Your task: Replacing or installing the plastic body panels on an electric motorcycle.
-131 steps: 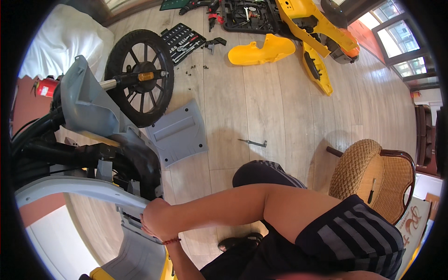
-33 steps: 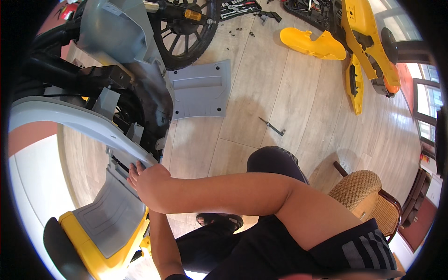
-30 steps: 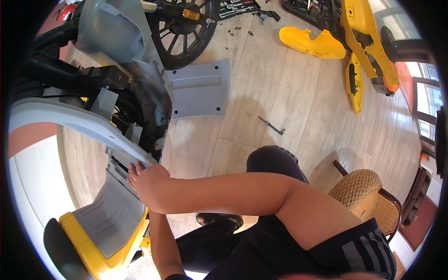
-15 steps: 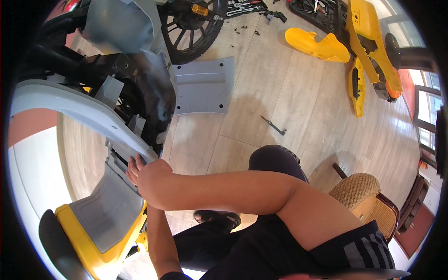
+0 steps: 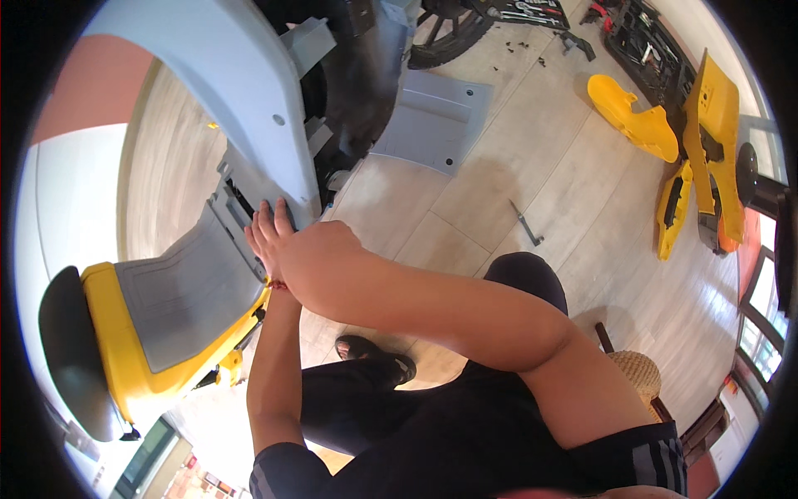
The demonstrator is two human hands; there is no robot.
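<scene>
My left hand (image 5: 268, 233) lies at the lower end of the pale grey body panel (image 5: 262, 125) of a partly stripped scooter. Its fingers look stretched out and apart, over the gap between that panel and the grey footboard (image 5: 191, 291). From the right my other arm crosses, and my right hand (image 5: 320, 254) rests over the left one, by the panel's end. The fingers of the right hand are hidden, so its grip cannot be made out. A thin red bracelet (image 5: 278, 285) circles the left wrist. Yellow trim (image 5: 150, 387) borders the footboard.
A flat grey panel (image 5: 424, 116) lies on the floor near the wheel (image 5: 449, 41). Further right are a small dark tool (image 5: 526, 223), several screws, a tool case (image 5: 644, 50) and yellow body panels (image 5: 640, 125). A wicker seat (image 5: 636, 370) stands at right.
The view has shifted, so the scooter appears larger and the floor items sit further right. Both hands stay together at the panel's lower end; the fingers now show more, pointing upward.
</scene>
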